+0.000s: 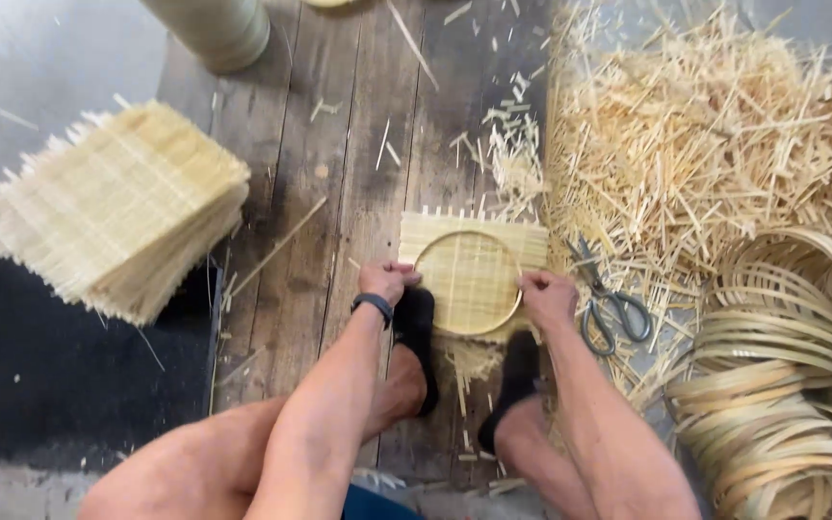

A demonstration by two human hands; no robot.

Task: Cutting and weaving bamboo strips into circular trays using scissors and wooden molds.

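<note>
Pressing a round bamboo hoop [467,282] down on a square woven mat [472,252], the person is working on a wooden floor [339,193] while squatting, and both feet in black socks [416,332] are standing at the near edge of the mat. The left hand [384,281] is gripping the hoop rim at 9 o'clock, fingers curled over it, with a dark band on the wrist. The right hand [546,297] is gripping the rim at 3 o'clock, fingers also bent around it. The mat with the hoop is lying in the middle of the view, just in front of the toes.

To do this step well, I think both hands should be pushing with equal force, so the hoop is staying flat and is not tilting on one side. The mat corners are sticking out around the hoop, so it seems wise to be keeping the circle centred inside the square.

Scissors [609,303] are lying at 3 o'clock, just beside the right hand. A stack of mats [117,207] is sitting at 9 o'clock, well apart. A pile of hoops [782,385] is at 4 o'clock, and loose bamboo scraps [705,125] are covering the floor at 1 o'clock.
</note>
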